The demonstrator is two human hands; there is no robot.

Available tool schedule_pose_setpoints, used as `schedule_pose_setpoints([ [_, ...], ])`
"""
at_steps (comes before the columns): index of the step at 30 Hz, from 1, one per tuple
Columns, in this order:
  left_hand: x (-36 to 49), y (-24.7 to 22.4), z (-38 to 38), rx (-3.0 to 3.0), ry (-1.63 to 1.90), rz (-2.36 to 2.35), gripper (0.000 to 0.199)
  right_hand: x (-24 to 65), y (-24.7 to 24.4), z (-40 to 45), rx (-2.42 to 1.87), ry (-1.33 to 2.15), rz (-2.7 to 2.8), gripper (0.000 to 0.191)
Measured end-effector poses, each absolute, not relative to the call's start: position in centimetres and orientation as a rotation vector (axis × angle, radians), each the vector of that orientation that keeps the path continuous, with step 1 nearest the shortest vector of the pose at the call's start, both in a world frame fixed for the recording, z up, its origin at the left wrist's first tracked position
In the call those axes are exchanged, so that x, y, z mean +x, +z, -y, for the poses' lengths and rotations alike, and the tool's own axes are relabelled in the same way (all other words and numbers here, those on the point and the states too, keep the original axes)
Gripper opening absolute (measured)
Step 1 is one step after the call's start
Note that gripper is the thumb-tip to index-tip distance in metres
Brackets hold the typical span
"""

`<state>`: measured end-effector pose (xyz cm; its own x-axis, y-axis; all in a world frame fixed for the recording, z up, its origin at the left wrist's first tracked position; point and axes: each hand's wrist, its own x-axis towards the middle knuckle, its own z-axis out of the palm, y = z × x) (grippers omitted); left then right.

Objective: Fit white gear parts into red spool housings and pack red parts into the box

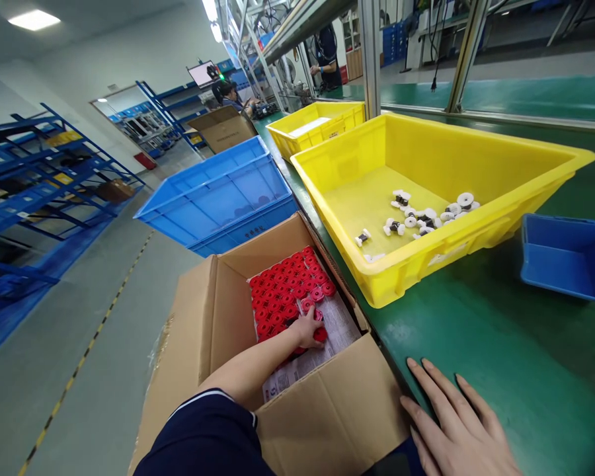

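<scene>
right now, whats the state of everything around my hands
cardboard box: open, partly filled
red parts: packed in rows
left hand: inside box, touching red parts, grip unclear
right hand: open, on green table
near yellow bin: uncovered, holding scattered white-ended parts
large blue crate: uncovered
small blue bin: uncovered

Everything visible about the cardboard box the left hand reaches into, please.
The box is brown, apparently corrugated cardboard, open on top, with flaps folded outward at the left and near sides; the left flap's outer edge looks rough. It sits right beside the green table, with the blue crate just beyond. Inside are rows of red parts and printed sheeting. The left hand is at the red parts. Its underside is hidden.
</scene>
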<state>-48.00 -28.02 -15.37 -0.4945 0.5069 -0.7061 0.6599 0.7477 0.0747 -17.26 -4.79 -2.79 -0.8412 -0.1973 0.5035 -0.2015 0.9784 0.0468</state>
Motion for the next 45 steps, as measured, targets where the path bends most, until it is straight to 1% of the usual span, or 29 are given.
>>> schedule_pose_setpoints([
  [5,-48.3,-15.3,27.7,0.897,-0.279,-2.152,0.074,-17.4,-2.9,4.7,0.295,0.016,2.601,0.023],
  [15,-48.8,-15.7,27.6,0.841,-0.285,-2.083,0.068,-16.9,-2.8,4.5,0.245,0.082,2.62,0.022],
  [19,-48.9,-15.8,27.6,0.769,-0.227,-2.068,0.059,-17.1,-2.8,4.9,0.235,0.131,2.607,0.023],
  [23,-48.9,-15.6,27.3,0.648,-0.085,-2.099,0.047,-16.9,-3.2,5.9,0.07,0.324,2.588,0.029],
  [27,-48.2,-14.3,27.1,0.509,0.163,-2.159,0.043,-16.6,-3.4,6.4,0.016,0.416,2.572,0.026],
  [30,-47.3,-12.2,27.3,0.408,0.428,-2.178,0.039,-16.5,-3.2,6.1,0.051,0.354,2.575,0.021],
  [32,-46.6,-10.2,27.7,0.351,0.648,-2.149,0.042,-16.4,-2.9,5.6,0.115,0.293,2.6,0.018],
  [34,-45.9,-7.5,28.2,0.313,0.886,-2.089,0.053,-16.3,-2.8,5.2,0.159,0.266,2.612,0.017],
  [36,-44.6,-4.3,28.6,0.306,1.129,-2.019,0.074,-16.2,-2.8,5.1,0.158,0.292,2.589,0.02],
  [38,-42.6,-1.1,28.7,0.335,1.361,-1.947,0.094,-16.1,-2.9,5.1,0.141,0.368,2.553,0.028],
  [40,-39.7,1.5,28.1,0.384,1.533,-1.87,0.106,-15.9,-2.5,5.3,0.076,0.531,2.514,0.037],
  [42,-36.3,3.0,26.7,0.432,1.648,-1.753,0.11,-15.6,-1.5,5.4,-0.059,0.753,2.408,0.041],
  [43,-34.5,3.2,25.6,0.449,1.708,-1.647,0.108,-15.3,-0.6,5.4,-0.124,0.851,2.335,0.042],
  [45,-31.0,2.9,23.2,0.444,1.852,-1.314,0.095,-14.4,1.7,5.2,-0.173,0.953,2.238,0.045],
])
